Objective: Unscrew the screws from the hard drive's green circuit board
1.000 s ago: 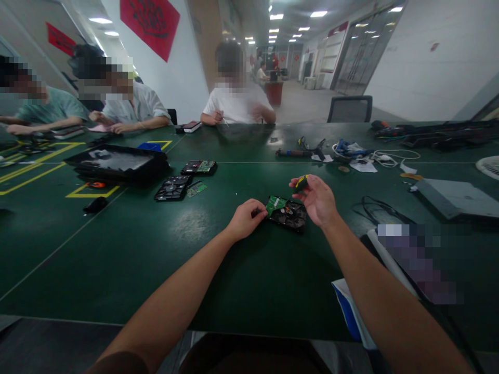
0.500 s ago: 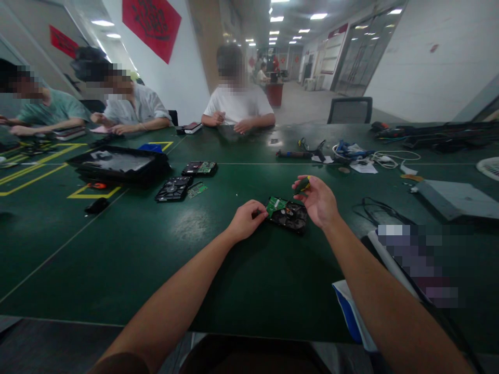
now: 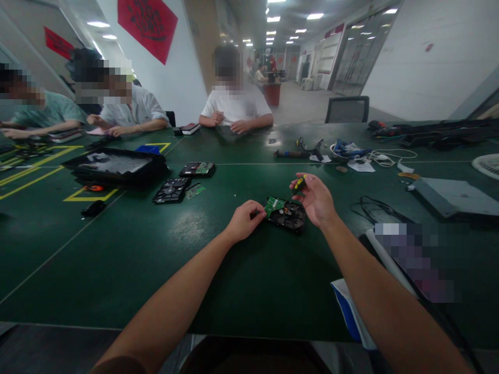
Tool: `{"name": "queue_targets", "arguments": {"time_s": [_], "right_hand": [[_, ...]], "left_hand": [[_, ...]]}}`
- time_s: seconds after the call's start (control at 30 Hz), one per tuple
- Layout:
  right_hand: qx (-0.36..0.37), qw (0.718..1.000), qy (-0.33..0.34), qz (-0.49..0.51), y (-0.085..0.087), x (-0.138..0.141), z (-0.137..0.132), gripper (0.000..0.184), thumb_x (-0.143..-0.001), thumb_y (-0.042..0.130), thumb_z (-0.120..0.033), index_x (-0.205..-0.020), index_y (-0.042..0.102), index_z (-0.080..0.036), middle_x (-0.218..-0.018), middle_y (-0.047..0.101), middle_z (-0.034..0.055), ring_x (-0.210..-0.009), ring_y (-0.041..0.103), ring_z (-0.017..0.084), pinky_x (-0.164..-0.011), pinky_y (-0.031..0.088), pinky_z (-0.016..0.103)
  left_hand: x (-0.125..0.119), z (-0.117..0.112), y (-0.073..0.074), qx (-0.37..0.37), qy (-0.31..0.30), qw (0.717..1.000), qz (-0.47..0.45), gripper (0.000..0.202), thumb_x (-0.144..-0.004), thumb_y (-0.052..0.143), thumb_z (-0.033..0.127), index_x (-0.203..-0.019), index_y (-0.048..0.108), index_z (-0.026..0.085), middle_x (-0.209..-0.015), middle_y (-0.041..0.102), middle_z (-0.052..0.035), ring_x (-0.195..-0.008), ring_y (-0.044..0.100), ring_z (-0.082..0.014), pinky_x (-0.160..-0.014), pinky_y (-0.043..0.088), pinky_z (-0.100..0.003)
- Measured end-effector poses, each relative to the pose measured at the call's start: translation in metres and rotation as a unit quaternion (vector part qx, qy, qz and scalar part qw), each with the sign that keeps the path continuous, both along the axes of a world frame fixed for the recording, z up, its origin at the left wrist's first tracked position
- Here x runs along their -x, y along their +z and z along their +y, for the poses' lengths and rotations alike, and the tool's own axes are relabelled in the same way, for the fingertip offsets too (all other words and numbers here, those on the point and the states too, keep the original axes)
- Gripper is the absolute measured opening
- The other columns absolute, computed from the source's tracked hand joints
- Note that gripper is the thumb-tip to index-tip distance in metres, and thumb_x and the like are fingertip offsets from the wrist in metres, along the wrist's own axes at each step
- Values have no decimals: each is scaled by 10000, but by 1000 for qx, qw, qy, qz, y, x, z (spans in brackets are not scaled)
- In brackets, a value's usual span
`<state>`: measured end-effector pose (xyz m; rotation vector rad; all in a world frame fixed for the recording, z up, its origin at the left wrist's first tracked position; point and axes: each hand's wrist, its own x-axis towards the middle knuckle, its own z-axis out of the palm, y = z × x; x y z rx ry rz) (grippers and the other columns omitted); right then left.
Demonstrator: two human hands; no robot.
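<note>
A black hard drive lies flat on the dark green table in front of me, with a green circuit board on its left part. At its left edge, my left hand is closed with thumb and fingers pinched against the drive. My right hand is above the drive's right side, its fingers closed round the yellow and black handle of a screwdriver. The screwdriver's shaft is too thin and dark to make out.
Two more hard drives and a loose circuit board lie left of centre, beside a black tray. A grey metal case and cables stand at right. Three people sit across the table.
My right hand has turned the screwdriver handle slightly, and more of its yellow shows. The view has shifted a little; my left hand stays at the drive's edge.
</note>
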<state>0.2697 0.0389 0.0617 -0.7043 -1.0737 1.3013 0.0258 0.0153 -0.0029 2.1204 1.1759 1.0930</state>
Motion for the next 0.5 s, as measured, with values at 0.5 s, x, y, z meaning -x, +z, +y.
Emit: {"name": "queue_targets", "arguments": {"time_s": [0.5], "right_hand": [[16,1000,7,13,-1,0,3,302,-875,711,-537,-1016,723,-270,-986,729,25,-941,684,182,-693,585,283]], "left_hand": [[0,2,-4,-4,1,1000,5,37,-945,665,216,-926,694,205,-1030,683,-43,-875,634,-164,-776,521,-312]]}}
